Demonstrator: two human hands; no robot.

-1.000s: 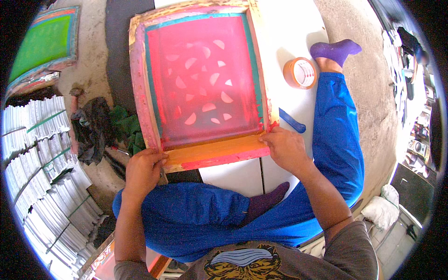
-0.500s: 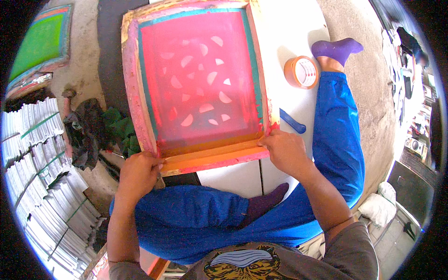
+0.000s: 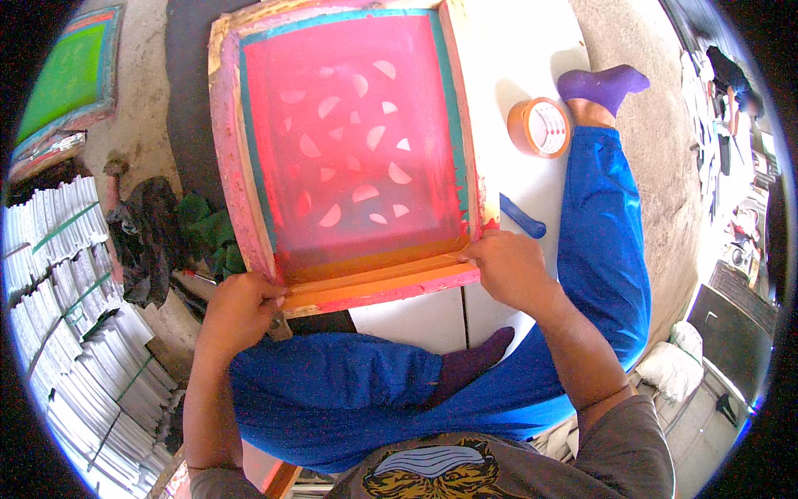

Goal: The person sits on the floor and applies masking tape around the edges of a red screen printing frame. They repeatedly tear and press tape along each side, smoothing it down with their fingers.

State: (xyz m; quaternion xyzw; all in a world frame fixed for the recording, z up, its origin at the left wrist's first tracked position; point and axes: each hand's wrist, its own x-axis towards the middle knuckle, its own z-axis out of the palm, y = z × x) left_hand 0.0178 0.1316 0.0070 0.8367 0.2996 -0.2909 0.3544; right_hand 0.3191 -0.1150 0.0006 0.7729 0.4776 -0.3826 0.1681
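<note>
A screen-printing frame (image 3: 221, 150), its wood stained pink and blotchy, lies before me. Its pink-red mesh (image 3: 274, 158) carries several pale half-round shapes inside a teal border. A strip of orange-brown packing tape (image 3: 378, 279) runs along the near bar. At the near-left corner my left hand (image 3: 239, 312) is closed, thumb and fingers pinching the strip's left end. A small grey-brown piece (image 3: 280, 327) shows below those fingers. My right hand (image 3: 514, 264) is closed at the near-right corner, pinching the strip's other end; its fingertips partly hide the frame.
Right of the frame, an orange-brown tape roll (image 3: 539, 129) and a blue plastic tool (image 3: 522, 216) rest on the white table (image 3: 528, 75). Tied paper stacks (image 3: 71, 308) stand at left, near dark cloth (image 3: 150, 241) and a green screen (image 3: 66, 75). My legs (image 3: 603, 241) flank the table.
The frame's left side has shifted slightly left, and my left hand with it. My right hand has hardly moved; both hands keep their pinch.
</note>
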